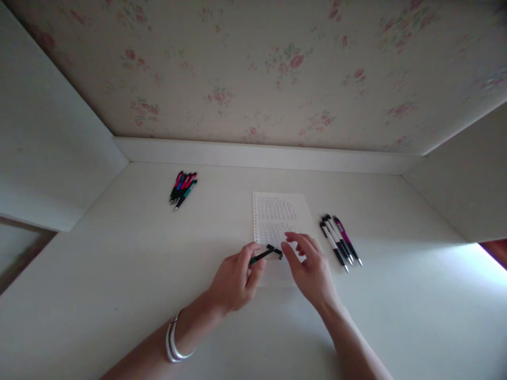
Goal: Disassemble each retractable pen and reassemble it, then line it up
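My left hand (pixel 237 277) is closed around a green and black pen (pixel 264 255), held just above the near edge of a written sheet of paper (pixel 279 214) on the white desk (pixel 119 274). My right hand (pixel 307 264) is beside it, thumb and fingers pinched at the pen's tip end, the other fingers spread over the paper. Whether the right hand holds a separate small part I cannot tell.
A bunch of pens with red, blue and green grips (pixel 182 189) lies at the back left. Several black and white pens and a purple one (pixel 340 243) lie right of the paper. Flowered wallpaper (pixel 277 68) backs the desk; white side panels close it in.
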Available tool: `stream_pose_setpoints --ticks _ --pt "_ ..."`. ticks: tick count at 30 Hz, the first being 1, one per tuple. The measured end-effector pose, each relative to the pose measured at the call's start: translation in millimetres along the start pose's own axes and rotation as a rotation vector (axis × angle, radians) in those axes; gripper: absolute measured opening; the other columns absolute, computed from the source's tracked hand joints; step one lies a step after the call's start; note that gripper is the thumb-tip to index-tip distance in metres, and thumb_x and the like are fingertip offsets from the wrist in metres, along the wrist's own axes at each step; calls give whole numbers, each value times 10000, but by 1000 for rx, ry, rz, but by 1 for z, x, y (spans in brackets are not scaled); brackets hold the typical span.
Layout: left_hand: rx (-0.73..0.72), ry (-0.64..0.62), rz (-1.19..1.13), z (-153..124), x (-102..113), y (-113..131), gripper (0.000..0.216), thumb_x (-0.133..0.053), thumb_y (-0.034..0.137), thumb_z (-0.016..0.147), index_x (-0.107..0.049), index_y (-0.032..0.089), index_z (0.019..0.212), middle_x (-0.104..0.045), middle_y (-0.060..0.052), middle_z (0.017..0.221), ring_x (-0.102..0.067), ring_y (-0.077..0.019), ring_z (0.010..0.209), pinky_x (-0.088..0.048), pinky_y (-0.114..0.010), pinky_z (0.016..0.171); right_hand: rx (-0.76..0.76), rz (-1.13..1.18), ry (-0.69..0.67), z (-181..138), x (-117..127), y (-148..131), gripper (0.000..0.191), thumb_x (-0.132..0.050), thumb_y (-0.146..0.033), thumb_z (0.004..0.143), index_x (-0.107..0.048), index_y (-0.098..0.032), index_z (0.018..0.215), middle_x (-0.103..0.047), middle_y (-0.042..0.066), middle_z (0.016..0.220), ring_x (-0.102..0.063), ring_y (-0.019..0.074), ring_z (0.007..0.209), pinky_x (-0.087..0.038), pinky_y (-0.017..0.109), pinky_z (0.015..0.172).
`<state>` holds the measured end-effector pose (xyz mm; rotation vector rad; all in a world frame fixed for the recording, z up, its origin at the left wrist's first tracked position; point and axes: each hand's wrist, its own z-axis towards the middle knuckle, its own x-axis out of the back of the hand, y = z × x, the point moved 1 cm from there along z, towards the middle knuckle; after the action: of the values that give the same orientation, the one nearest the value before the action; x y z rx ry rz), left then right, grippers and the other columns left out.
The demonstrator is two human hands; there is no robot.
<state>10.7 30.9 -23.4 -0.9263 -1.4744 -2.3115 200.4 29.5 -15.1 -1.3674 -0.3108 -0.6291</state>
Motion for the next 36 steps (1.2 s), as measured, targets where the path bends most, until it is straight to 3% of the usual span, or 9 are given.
stream_pose_setpoints --ticks 4,9,13,16,19,25,29,33,36 --pt "0 17 55 1 -2 0 225 -417 376 999 -479 201 1126 -719 -64 909 -707 -184 723 -570 -292 678 181 -255 -58 -1 -9 6 182 -594 -318 900 -716 -276 1028 -677 83 1051 -571 278 945 -481 452 826" --pt "-51 -9 84 3 -1 1 237 -309 307 1023 -518 195 1039 -706 -75 885 -704 -198 763 -564 -310 709 207 -278 -78 -3 -15 8 175 -556 -264 922 -720 -277 983 -702 71 1011 -599 273 941 -471 453 841" --pt "-18 4 65 1 0 1 245 -411 370 1000 -476 182 1143 -717 -74 923 -708 -191 728 -559 -292 677 108 -63 22 -2 -12 4 186 -520 -304 950 -659 -254 1064 -687 81 1071 -624 248 971 -487 413 851" --pt "0 -22 77 1 1 1 211 -338 310 1023 -508 195 1072 -708 -61 882 -702 -192 736 -543 -291 669 -78 175 76 -2 -11 4 216 -516 -365 954 -597 -260 1125 -694 48 945 -645 200 806 -509 350 724" --pt "-1 -44 77 0 1 0 239 -293 281 1028 -517 200 1010 -699 -62 879 -695 -190 742 -536 -292 678 -152 389 87 -3 -11 4 190 -511 -390 957 -621 -254 1032 -665 14 820 -610 160 721 -491 309 686" --pt "-16 -31 107 0 -1 -4 213 -391 359 1007 -480 190 1099 -679 -62 914 -683 -204 779 -528 -308 685 -306 800 51 -3 -9 0 269 -700 -395 843 -657 -275 1081 -675 22 990 -606 132 754 -501 317 769" --pt "-5 -79 117 1 0 -1 213 -299 289 1026 -496 208 1025 -653 -39 868 -658 -187 737 -504 -297 662 -357 881 38 -5 -7 -2 354 -814 -351 736 -689 -276 1059 -694 13 935 -610 136 775 -496 287 754" --pt "-10 -65 106 0 1 0 190 -358 335 1015 -466 199 1093 -665 -42 905 -657 -183 717 -499 -298 660 -297 863 15 -9 -7 -3 189 -709 -371 852 -709 -253 1000 -640 -14 756 -563 119 704 -475 268 726" --pt "-26 -107 135 1 0 -1 193 -338 337 1025 -477 207 1057 -648 -28 880 -635 -171 676 -484 -286 631 -276 869 -25 -11 -8 -4 168 -699 -360 863 -716 -242 981 -673 12 863 -587 130 750 -487 283 753"
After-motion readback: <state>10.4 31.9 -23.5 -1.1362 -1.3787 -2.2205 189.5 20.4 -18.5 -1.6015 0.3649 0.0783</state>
